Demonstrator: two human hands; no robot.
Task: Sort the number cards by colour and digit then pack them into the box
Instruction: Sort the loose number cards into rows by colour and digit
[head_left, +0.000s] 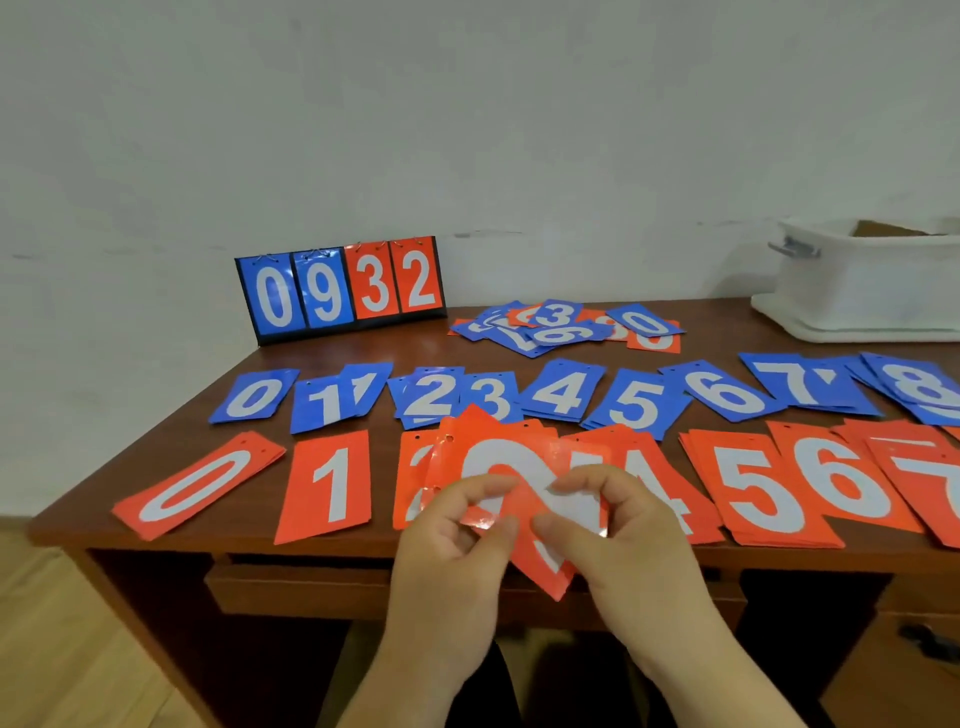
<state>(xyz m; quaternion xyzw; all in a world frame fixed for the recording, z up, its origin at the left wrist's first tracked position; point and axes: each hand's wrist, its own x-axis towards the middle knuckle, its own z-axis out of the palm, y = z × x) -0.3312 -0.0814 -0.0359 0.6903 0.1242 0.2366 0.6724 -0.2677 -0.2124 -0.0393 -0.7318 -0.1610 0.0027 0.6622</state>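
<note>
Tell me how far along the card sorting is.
Done: blue row, 0 to 8, and red row, 0 to 7, lie sorted on the desk. In hand: left hand and right hand pinch a few red cards. Left: the mixed heap at the back, and packing; no cards show in the white box.

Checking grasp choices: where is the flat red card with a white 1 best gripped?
The flat red card with a white 1 lies thin on the brown wooden table; probably pinch its near short edge, coming from the front, where it reaches the table's lip.
</note>
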